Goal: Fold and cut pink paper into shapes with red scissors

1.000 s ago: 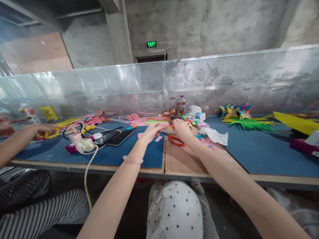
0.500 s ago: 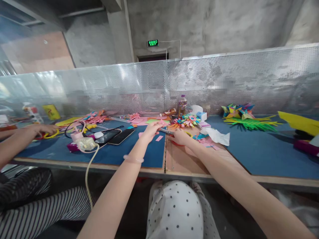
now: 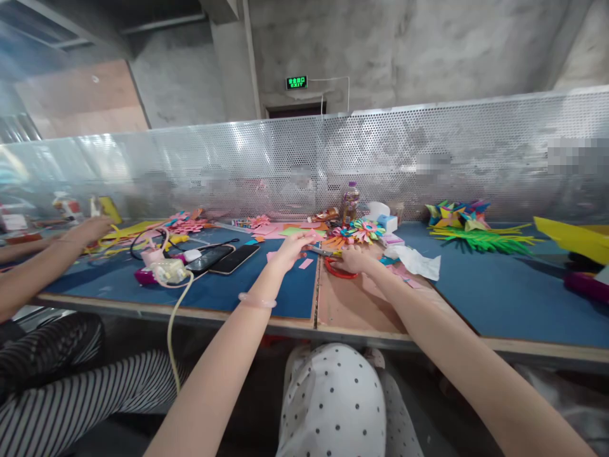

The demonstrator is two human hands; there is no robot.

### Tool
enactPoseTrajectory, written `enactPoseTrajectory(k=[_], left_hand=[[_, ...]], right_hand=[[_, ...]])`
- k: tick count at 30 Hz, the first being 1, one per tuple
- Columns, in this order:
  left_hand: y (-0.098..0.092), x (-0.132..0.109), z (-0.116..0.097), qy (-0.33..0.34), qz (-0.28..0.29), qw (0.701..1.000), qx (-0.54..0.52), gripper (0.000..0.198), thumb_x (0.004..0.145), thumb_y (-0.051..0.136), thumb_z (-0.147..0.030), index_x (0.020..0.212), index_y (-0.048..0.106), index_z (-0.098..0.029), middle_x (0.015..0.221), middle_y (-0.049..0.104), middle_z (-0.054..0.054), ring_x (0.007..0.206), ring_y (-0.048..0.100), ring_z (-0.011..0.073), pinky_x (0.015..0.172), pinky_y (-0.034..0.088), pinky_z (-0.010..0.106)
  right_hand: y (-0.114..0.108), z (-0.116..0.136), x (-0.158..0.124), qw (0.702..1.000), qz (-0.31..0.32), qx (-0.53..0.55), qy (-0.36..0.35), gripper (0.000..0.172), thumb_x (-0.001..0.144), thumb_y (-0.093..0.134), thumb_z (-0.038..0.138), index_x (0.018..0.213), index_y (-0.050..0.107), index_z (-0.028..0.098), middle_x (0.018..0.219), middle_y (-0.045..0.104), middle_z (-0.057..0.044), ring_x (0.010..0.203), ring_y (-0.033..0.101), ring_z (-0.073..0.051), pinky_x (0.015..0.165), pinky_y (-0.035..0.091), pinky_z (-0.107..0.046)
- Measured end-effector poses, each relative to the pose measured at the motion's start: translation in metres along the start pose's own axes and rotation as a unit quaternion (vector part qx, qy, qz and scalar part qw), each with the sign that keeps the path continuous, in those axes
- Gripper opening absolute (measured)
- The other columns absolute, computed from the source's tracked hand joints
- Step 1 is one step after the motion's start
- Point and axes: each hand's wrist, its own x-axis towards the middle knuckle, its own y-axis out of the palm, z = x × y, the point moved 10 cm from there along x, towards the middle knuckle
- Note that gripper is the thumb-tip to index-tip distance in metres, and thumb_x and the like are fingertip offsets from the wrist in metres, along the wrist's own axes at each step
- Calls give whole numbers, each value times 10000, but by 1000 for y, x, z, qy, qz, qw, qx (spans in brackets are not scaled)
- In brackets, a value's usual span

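Note:
My left hand [image 3: 291,251] reaches to the middle of the table, fingers pinched around a small piece of pink paper [image 3: 311,237]. Just to its right, my right hand [image 3: 356,259] grips scissors [image 3: 340,271] with red and yellow on the handles. Their blades point left towards my left hand, and the red loop hangs below my fingers. My fingers partly cover the scissors. On the blue mat under my left hand lies a small pink paper strip [image 3: 306,263]. Behind both hands spread sheets of pink paper [image 3: 271,231] and a multicoloured paper flower [image 3: 362,230].
A bottle [image 3: 351,202] and a crumpled white tissue [image 3: 421,261] stand or lie beyond my right hand. Left are a black phone [image 3: 235,259] and a power strip with cables [image 3: 169,271]. Green paper strips [image 3: 480,239] lie right. A co-worker's hand [image 3: 92,230] works at far left.
The red scissor loop now shows more fully below my right hand. My left hand stays nearly in place with the pink paper. The co-worker's hand has lifted and moved slightly right.

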Motion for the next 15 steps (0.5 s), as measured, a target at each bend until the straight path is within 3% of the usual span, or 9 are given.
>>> enactPoseTrajectory(k=[5, 9, 12, 15], left_hand=[[-6, 3, 3, -11, -13, 1000, -18, 284, 664, 676, -265, 932, 673, -171, 1033, 651, 80, 821, 592, 142, 567, 381, 198], [-6, 6, 17, -66, -9, 992, -106, 266, 663, 671, -171, 928, 665, -156, 1009, 656, 89, 823, 606, 144, 677, 451, 235], [12, 2, 26, -132, 63, 978, -146, 279, 685, 664, -145, 963, 656, -145, 987, 664, 104, 814, 619, 155, 722, 474, 263], [27, -2, 17, -114, 120, 970, -180, 278, 718, 649, -140, 996, 650, -140, 973, 669, 102, 817, 624, 158, 718, 479, 258]], right_hand=[[-12, 0, 3, 987, -69, 137, -41, 409, 703, 608, 489, 966, 674, 183, 907, 669, -105, 875, 610, -251, 753, 446, -300], [-14, -6, 7, 956, -123, 265, 3, 335, 654, 635, 496, 713, 649, 166, 620, 611, -36, 614, 574, -173, 552, 410, -237], [-17, -5, 6, 907, -156, 391, 20, 385, 660, 607, 525, 626, 580, 142, 540, 539, -7, 488, 470, -113, 455, 336, -214], [-25, 4, 5, 869, -178, 462, 4, 387, 648, 612, 519, 656, 561, 136, 552, 528, 5, 463, 413, -86, 429, 314, -204]])
